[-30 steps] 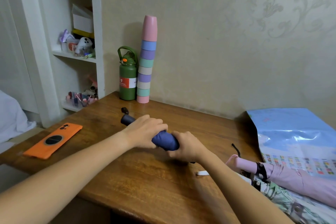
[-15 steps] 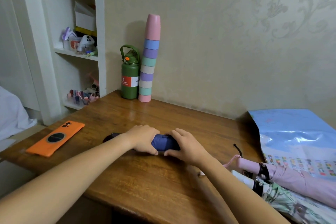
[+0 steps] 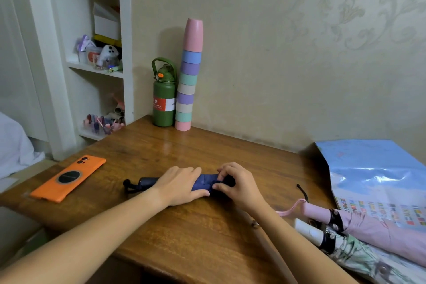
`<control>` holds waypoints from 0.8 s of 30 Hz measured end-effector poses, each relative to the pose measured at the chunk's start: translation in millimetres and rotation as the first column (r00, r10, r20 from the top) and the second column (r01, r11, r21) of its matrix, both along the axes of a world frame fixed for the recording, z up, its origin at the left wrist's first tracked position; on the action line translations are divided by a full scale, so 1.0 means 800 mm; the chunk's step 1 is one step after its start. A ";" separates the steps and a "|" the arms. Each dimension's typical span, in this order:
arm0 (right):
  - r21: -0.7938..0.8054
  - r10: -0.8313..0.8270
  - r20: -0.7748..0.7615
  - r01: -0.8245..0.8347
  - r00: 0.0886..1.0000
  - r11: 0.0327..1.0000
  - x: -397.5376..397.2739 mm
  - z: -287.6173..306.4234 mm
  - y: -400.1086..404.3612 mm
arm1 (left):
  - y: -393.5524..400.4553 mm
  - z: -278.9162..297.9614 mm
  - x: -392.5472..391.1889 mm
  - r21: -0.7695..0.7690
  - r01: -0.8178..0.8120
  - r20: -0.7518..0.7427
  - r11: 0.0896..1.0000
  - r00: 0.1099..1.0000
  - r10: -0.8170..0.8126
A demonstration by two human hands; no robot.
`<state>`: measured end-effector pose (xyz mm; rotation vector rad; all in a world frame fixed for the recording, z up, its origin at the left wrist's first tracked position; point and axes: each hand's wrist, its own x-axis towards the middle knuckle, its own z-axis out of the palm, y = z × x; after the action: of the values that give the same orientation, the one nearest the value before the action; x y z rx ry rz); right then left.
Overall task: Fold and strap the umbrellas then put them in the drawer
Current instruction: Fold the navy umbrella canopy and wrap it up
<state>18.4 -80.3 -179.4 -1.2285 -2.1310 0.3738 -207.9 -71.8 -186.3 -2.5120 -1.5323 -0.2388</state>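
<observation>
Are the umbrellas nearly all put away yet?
Not yet. The blue umbrella is folded; the left hand holds it while the right hand fastens its strap. The pink umbrella and floral umbrella wait unstrapped. None is in a drawer.

The green bottle carries a red-and-white label whose small print is too blurred to read, and no other text is legible.

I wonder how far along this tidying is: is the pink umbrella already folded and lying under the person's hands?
No, the hands work on the blue umbrella at mid-table, while the pink umbrella lies apart at the right edge.
</observation>
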 end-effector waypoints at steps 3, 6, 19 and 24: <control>0.020 0.034 0.017 -0.034 0.999 0.999 -0.001 0.001 -0.004 | 0.002 -0.003 0.001 0.034 -0.004 -0.009 0.999 1.000 0.005; 0.020 0.049 -0.023 -0.049 0.999 0.999 -0.002 0.001 -0.006 | 0.005 -0.008 0.002 0.082 0.004 0.003 0.997 1.000 -0.005; -0.274 0.022 -0.332 -0.119 0.943 0.954 -0.025 0.002 -0.006 | 0.005 -0.012 0.001 0.034 0.016 0.105 0.999 0.994 -0.019; -0.253 -0.117 -0.218 0.059 0.969 0.966 -0.039 0.002 0.002 | 0.006 -0.016 0.001 0.043 0.017 0.119 0.999 0.993 -0.022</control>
<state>-12.9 -78.6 -177.4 -1.3402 -1.8645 0.7222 -206.9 -66.9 -199.3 -2.5228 -1.5290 -0.4261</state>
